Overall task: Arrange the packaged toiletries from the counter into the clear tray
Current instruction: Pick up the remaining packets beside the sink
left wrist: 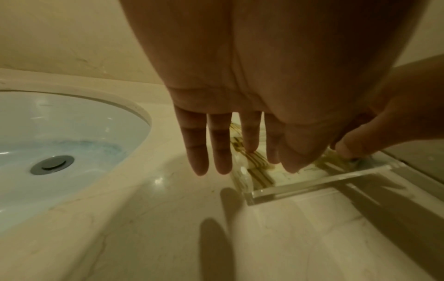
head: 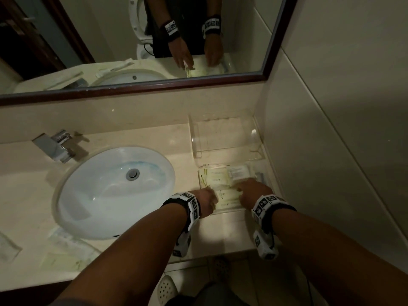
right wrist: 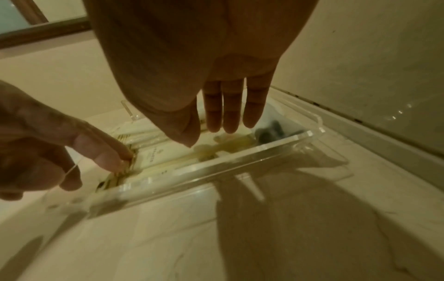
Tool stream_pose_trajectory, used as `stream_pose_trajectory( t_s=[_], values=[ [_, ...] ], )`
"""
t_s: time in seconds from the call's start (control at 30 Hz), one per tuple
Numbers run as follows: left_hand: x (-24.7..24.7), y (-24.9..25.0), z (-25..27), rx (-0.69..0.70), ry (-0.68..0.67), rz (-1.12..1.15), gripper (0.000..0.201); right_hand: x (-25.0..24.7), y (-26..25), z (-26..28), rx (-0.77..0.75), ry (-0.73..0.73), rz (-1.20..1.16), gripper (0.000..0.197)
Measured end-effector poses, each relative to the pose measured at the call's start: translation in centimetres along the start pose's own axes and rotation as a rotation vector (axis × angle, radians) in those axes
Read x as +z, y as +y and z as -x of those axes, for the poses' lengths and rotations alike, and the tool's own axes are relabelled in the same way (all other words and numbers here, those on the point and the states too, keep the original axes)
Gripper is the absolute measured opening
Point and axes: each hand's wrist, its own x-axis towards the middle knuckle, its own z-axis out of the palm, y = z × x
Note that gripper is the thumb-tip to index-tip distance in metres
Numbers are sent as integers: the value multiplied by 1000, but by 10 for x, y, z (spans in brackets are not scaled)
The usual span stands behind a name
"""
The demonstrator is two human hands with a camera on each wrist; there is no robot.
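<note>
A clear tray (head: 229,210) sits on the counter to the right of the sink, against the side wall. Several cream packaged toiletries (head: 217,177) with gold stripes lie flat in it. My left hand (head: 208,200) reaches over the tray's near left corner, and its straight fingers (left wrist: 250,136) touch the striped packets (left wrist: 259,165). My right hand (head: 251,191) hovers over the tray's near right part with its fingers (right wrist: 228,114) straight above the packets (right wrist: 156,152). The tray's thick front wall (right wrist: 216,167) shows below both hands. A dark item (right wrist: 266,133) lies at the tray's right end.
Left of the tray is the white sink (head: 114,191) with a chrome tap (head: 55,146) behind it. A second clear acrylic holder (head: 225,135) stands behind the tray. More packets (head: 64,239) lie on the counter at the front left. The tiled wall (head: 331,151) is close on the right.
</note>
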Motion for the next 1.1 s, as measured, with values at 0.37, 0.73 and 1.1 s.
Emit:
stream_pose_trajectory(
  t_s=[0.37, 0.73, 1.1],
  values=[
    [16, 9, -2, -65, -37, -122, 42, 13, -6, 3, -104, -165, 133, 32],
    [2, 4, 13, -158, -20, -48, 48, -2, -18, 3, -117, -92, 85, 40],
    [-13, -36, 37, -196, 154, 44, 59, -31, -66, 3, -150, -36, 125, 45]
  ],
)
